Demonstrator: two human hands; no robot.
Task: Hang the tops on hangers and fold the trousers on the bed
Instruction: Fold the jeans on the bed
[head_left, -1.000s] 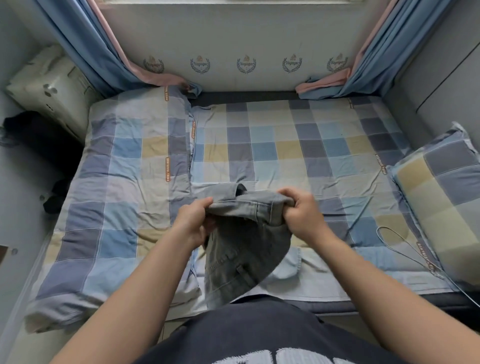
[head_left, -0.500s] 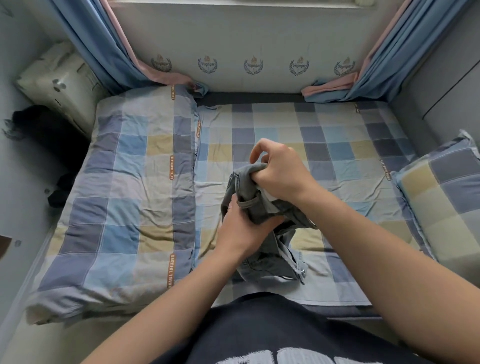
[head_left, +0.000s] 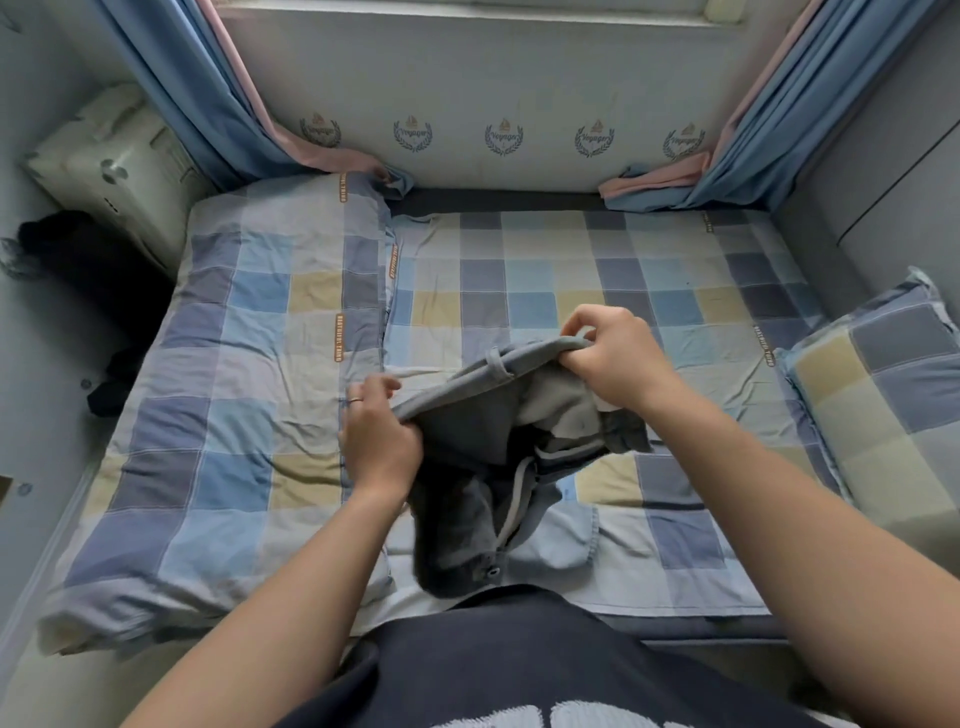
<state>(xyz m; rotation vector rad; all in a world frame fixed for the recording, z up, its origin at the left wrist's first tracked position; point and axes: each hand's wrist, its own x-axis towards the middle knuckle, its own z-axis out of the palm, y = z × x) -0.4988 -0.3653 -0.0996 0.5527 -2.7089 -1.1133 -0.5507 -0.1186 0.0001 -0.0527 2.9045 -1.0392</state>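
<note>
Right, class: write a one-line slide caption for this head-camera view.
Left hand and right hand grip the waistband of grey trousers over the checked bed.

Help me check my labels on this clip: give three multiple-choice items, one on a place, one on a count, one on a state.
1. Where is the pillow?
A) at the right side of the bed
B) on the floor
C) on a chair

2. How many crests show on the wall beyond the bed?
A) three
B) five
C) eight

3. What state are the trousers in?
A) folded flat
B) held up by the left hand and the right hand
C) hung on a hanger

Answers:
1 A: the checked pillow sits at the bed's right edge.
2 B: five crests stand in one row on the wall.
3 B: both hands grip the waistband, and the legs hang crumpled below.
</note>
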